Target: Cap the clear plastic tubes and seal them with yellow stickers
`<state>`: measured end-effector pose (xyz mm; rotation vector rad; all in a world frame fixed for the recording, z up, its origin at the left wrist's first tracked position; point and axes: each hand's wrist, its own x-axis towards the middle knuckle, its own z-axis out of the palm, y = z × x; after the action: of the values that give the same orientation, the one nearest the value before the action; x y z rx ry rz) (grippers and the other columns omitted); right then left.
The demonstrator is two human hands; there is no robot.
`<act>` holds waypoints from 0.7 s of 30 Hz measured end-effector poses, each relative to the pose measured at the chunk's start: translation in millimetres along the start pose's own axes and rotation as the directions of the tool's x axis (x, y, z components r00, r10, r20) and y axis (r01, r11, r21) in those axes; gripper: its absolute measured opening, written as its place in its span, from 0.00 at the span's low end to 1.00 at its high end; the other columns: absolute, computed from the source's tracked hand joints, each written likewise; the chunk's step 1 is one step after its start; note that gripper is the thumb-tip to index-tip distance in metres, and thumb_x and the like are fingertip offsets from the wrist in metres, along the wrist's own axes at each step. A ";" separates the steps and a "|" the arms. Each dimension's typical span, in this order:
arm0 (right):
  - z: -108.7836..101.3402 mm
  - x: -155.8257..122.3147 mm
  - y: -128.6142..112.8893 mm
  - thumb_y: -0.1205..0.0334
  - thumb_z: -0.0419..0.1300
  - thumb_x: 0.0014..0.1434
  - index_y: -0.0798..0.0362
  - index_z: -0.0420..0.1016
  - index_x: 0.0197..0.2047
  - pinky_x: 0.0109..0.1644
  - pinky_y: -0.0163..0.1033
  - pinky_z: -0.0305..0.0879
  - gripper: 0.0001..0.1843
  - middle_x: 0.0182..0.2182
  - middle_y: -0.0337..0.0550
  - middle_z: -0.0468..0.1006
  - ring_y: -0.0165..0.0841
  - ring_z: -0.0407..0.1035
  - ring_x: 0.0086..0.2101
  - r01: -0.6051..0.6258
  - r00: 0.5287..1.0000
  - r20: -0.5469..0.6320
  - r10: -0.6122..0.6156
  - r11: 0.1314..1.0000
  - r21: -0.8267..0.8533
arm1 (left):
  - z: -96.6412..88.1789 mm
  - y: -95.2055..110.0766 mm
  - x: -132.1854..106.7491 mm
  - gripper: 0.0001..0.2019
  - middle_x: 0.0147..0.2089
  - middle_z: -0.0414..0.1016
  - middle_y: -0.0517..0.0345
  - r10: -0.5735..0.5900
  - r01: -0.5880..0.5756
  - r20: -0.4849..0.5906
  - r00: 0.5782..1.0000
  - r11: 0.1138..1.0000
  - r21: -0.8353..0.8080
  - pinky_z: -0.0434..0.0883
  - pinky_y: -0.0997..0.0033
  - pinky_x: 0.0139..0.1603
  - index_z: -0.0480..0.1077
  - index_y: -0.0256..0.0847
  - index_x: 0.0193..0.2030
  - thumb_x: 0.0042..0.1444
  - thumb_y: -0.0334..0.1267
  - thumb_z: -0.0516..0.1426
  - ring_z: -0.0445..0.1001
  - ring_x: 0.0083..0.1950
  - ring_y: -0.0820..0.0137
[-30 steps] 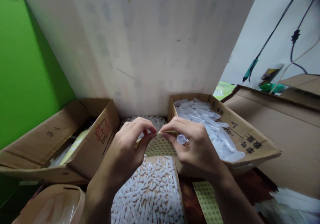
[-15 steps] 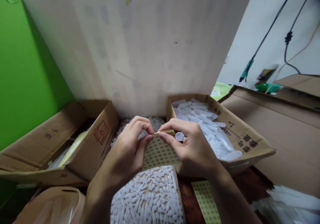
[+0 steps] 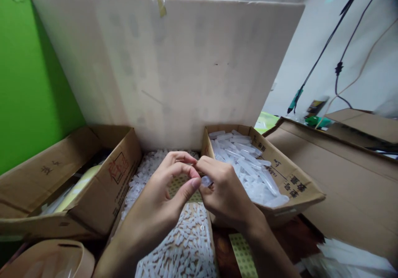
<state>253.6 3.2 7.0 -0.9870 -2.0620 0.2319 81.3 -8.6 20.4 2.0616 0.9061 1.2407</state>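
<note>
My right hand (image 3: 222,193) is curled around a small clear plastic tube (image 3: 206,181), whose round end shows between thumb and fingers. Against it, my left hand (image 3: 169,193) brings thumb and index fingertip together at the tube's end. Whatever lies in that pinch is too small or hidden to make out. Behind and below the hands is a yellow sheet with rows of round dots (image 3: 177,183), partly covered by the fingers. Beneath them a shallow cardboard tray (image 3: 212,245) holds many small white plastic pieces (image 3: 183,240).
To the right, a cardboard box (image 3: 298,193) holds translucent tubes (image 3: 248,158). Another cardboard box (image 3: 93,199) stands left, with a round tan container (image 3: 85,261) before it. A second dotted strip (image 3: 242,255) lies near my right forearm. A white board (image 3: 186,62) rises behind.
My hands have come together at the tube's end. Earlier they were slightly apart, pinching at the dotted sheet's upper edge. The view has shifted a little.
</note>
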 end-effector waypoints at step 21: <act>1.2 1.2 4.2 0.76 0.55 0.56 0.53 0.64 0.30 0.34 0.37 0.54 0.09 0.29 0.40 0.70 0.32 0.65 0.31 0.015 1.000 -0.002 -0.015 1.000 0.022 | 6.3 4.6 3.8 0.08 0.53 0.69 0.54 -0.112 0.112 0.018 0.994 0.993 -0.044 0.69 0.70 0.56 0.73 0.42 0.35 0.66 0.37 0.57 0.70 0.58 0.67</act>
<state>254.6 7.1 5.0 -0.9578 -2.0599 0.2456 89.5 -9.2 23.2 1.9550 0.9643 1.1735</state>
